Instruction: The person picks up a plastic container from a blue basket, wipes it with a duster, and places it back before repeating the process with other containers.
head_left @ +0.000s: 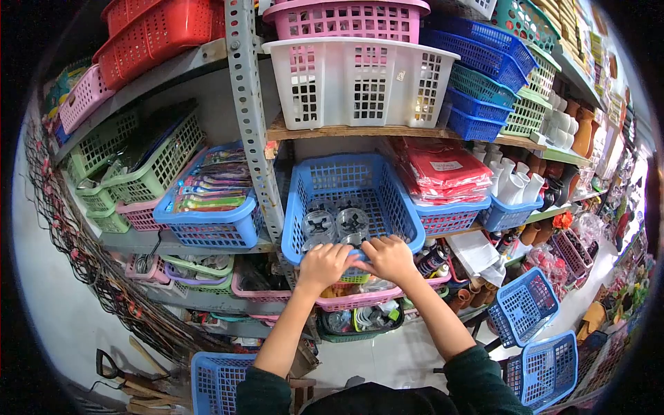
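The room is lined with multi-level shelving. At far left, a pale wall [45, 297] stands behind a tangle of dark wire [76, 249]. Below it, at near left, lies a tool with a black D-shaped handle [102, 365]. The upper left level carries red baskets [159, 52]; the middle grey shelf [128, 241] carries green baskets [155, 176] and a packet basket [207, 234] with colourful packets. A perforated metal upright [247, 104] separates the left bay from the centre bay.

In the centre bay, an upper wooden shelf [332, 131] supports a white basket [334, 76]. To its right are red packets [449, 169], then white vases [514, 185]. The glossy pale floor [360, 360] is visible at near centre. Two blue crates [529, 304] sit low at right, one nearer than the other.

The blue plastic basket [339, 171] is at middle-shelf height, right of the upright, below the white basket and left of the red packets. Round clear containers [353, 220] lie inside it, toward its near end.

Left hand [325, 266]: closed over the near rim, left of its midpoint. Right hand [387, 259]: closed over the same rim, right of its midpoint. The hands are side by side, thumbs converging. The basket body extends from both hands toward the far side.
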`<state>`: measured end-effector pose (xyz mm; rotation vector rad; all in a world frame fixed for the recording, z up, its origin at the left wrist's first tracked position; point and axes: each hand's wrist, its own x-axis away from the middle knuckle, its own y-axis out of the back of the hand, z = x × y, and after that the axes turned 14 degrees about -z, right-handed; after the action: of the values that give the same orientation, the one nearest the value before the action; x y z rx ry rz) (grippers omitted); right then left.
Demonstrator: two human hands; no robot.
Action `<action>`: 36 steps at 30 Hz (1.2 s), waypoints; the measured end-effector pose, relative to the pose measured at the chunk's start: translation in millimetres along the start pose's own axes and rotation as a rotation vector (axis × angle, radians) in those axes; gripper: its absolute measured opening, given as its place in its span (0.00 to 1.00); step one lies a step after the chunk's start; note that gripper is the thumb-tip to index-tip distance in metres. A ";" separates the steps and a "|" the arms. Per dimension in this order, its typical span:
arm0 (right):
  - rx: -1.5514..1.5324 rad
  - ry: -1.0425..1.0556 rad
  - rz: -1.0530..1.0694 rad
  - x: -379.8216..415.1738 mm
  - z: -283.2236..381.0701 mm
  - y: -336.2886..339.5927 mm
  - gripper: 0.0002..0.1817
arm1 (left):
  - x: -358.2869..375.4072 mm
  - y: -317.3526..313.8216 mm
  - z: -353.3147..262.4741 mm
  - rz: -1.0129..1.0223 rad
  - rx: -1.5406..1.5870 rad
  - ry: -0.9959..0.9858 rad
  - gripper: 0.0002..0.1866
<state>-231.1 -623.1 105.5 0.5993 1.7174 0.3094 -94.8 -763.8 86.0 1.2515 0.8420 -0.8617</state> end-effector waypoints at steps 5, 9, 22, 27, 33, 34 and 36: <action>-0.001 -0.026 -0.014 -10.0 -14.7 -18.8 0.22 | -9.9 -19.8 18.4 -0.090 -0.019 -0.013 0.13; 0.063 -0.128 0.006 -17.0 -6.3 -12.6 0.23 | -16.8 -15.5 16.3 0.015 -0.028 0.077 0.12; -0.154 -0.652 -0.277 55.1 26.3 52.8 0.23 | -16.5 -17.2 -78.6 -0.166 0.326 0.246 0.13; -0.021 -0.794 -0.335 91.1 24.1 103.9 0.17 | -32.1 -42.0 -139.2 -0.171 0.616 0.214 0.09; 0.223 -0.984 -0.316 164.3 26.9 174.9 0.17 | -39.8 -77.1 -237.0 -0.042 0.937 0.143 0.08; 0.254 -1.018 -0.330 177.6 30.9 190.7 0.17 | -40.1 -78.8 -257.7 -0.014 0.982 0.130 0.08; 0.385 -1.052 -0.341 202.4 41.4 227.6 0.17 | -40.7 -81.8 -303.5 0.010 1.082 0.081 0.08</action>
<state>-168.2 -328.4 44.8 0.5746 0.8112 -0.5260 -204.7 -468.6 50.5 2.2232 0.3915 -1.3305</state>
